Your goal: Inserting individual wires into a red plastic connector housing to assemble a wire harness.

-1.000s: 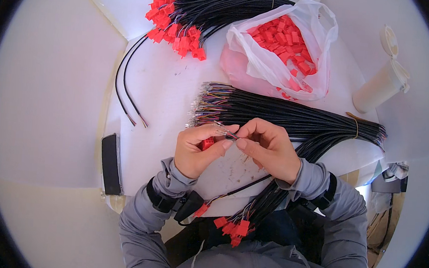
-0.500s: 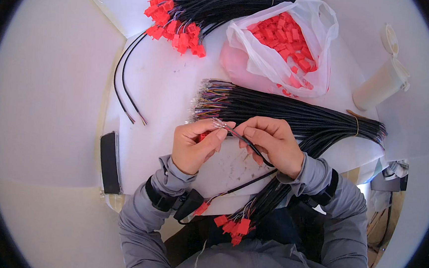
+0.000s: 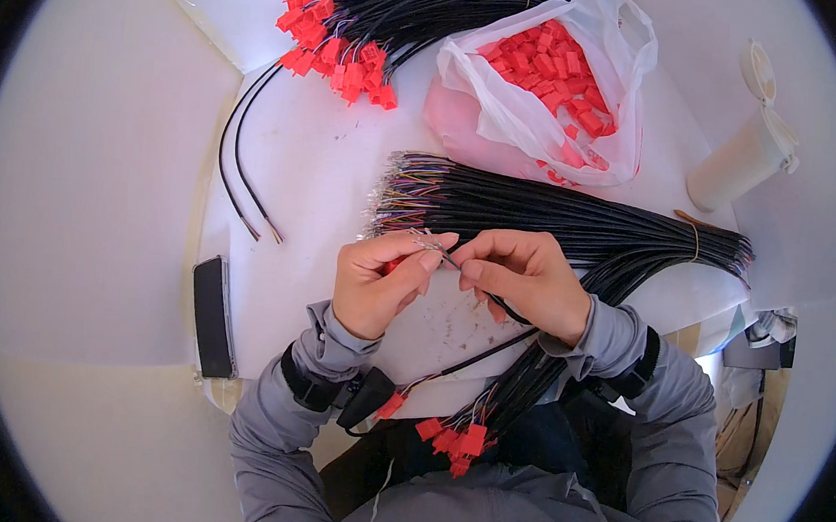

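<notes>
My left hand (image 3: 366,286) pinches the thin wires and silvery terminals (image 3: 427,243) at one end of a black cable. A red connector housing (image 3: 394,264) shows partly between its thumb and curled fingers. Close on the right, my right hand (image 3: 538,281) grips the same black cable (image 3: 507,311) just behind the wires, thumb against fingers. Behind both hands lies a thick bundle of black cables (image 3: 557,209) with loose terminal ends at its left. By my lap, a smaller group of black cables (image 3: 531,374) ends in red connectors (image 3: 461,441).
An open white plastic bag (image 3: 490,128) holds many red housings (image 3: 548,64). Beyond it lies another cable bundle (image 3: 435,12) with red connectors. Two separate cables (image 3: 240,152) curve at left, above a dark flat device (image 3: 213,317). A white flip-top bottle (image 3: 743,165) stands at right.
My right fingers have shifted slightly left along the cable, closer to the wires, and cover more of it. My left hand keeps its pinch nearly in place.
</notes>
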A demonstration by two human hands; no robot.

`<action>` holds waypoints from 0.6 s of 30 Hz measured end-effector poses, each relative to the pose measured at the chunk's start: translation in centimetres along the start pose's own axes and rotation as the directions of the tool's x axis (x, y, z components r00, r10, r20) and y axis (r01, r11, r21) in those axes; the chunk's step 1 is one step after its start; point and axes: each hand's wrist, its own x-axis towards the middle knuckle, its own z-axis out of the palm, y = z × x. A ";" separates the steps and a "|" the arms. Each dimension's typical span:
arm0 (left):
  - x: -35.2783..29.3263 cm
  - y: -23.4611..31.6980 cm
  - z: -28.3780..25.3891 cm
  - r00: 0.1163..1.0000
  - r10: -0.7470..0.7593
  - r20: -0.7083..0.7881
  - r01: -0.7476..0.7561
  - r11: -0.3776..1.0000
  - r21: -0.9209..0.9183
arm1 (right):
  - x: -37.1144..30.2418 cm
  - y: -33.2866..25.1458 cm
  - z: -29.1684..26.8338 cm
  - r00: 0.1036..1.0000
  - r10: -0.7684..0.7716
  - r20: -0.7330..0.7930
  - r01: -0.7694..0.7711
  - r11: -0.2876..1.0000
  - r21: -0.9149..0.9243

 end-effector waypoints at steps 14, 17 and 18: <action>0.2 -0.4 0.1 0.990 0.138 0.013 -0.139 0.989 0.057 | 0.0 0.7 0.6 0.880 -0.469 -0.070 0.369 0.770 -0.521; 0.0 -0.2 0.3 0.993 0.114 -0.024 -0.113 0.991 0.066 | 0.1 0.6 0.7 0.872 -0.481 -0.092 0.361 0.758 -0.543; 0.0 -0.2 0.3 0.994 0.106 -0.025 -0.104 0.993 0.046 | 0.1 0.6 0.7 0.874 -0.477 -0.091 0.359 0.761 -0.540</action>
